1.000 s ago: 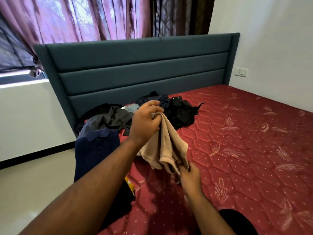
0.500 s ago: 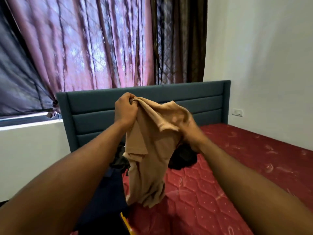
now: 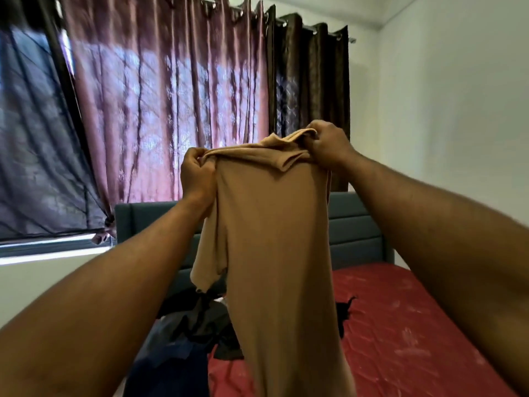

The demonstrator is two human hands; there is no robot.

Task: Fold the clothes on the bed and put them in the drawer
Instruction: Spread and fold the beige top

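Head view shows the left hand (image 3: 197, 173) and right hand (image 3: 326, 144) each pinching a top corner of the tan shirt (image 3: 274, 239), hanging raised above the dark clothes pile (image 3: 197, 325) on the red mattress (image 3: 400, 325).

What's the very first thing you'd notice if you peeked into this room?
A tan shirt held up high in the middle, the left hand and right hand each gripping its top edge. Behind it hang shiny pink curtains across the window. Below lies a red mattress with a pile of dark clothes at the left.
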